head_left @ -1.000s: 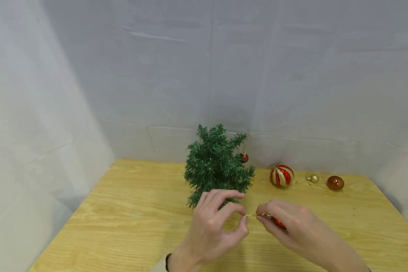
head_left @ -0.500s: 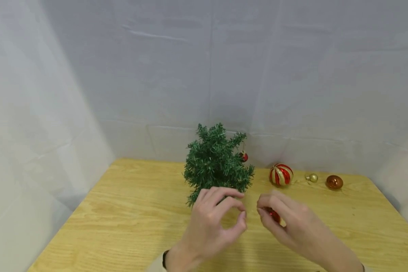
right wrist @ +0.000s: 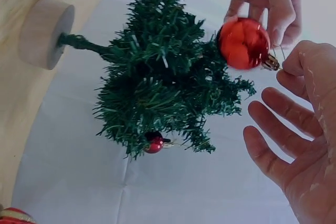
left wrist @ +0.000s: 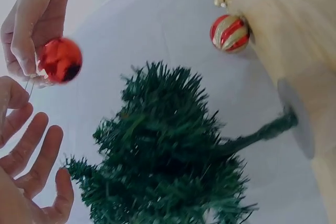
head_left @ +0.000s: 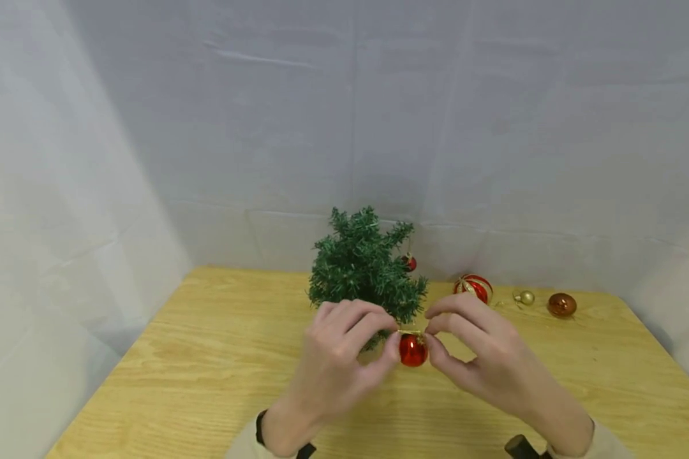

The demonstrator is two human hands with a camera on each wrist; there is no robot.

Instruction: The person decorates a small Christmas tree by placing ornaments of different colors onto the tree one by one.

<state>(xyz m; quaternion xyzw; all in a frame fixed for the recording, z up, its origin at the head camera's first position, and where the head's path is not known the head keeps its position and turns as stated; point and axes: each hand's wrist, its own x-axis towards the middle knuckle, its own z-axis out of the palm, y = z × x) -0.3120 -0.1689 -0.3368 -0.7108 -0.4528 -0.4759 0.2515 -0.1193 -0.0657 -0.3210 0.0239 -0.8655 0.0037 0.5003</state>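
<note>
A shiny red bauble (head_left: 413,350) with a gold cap hangs between my hands, in front of the small green Christmas tree (head_left: 362,268). Its thin gold loop is stretched sideways above it. My left hand (head_left: 339,357) pinches one end of the loop between thumb and forefinger, the other fingers loosely bent. The opposite end is pinched by my right hand (head_left: 488,350), close by the cap; the right wrist view shows that cap (right wrist: 271,62) at the fingertips. A smaller red bauble (right wrist: 154,142) dangles from a branch on the tree's right side.
Along the table's back right lie a red-and-gold striped bauble (left wrist: 230,33), a small gold bauble (head_left: 526,298) and a copper-brown one (head_left: 562,305). The tree stands on a round wooden base (right wrist: 47,34). White cloth (head_left: 252,127) hangs behind the wooden table (head_left: 178,357).
Earlier the red bauble was mostly tucked in my right hand; now it hangs free between both hands by its loop. Both hands have moved forward towards the tree and slightly left.
</note>
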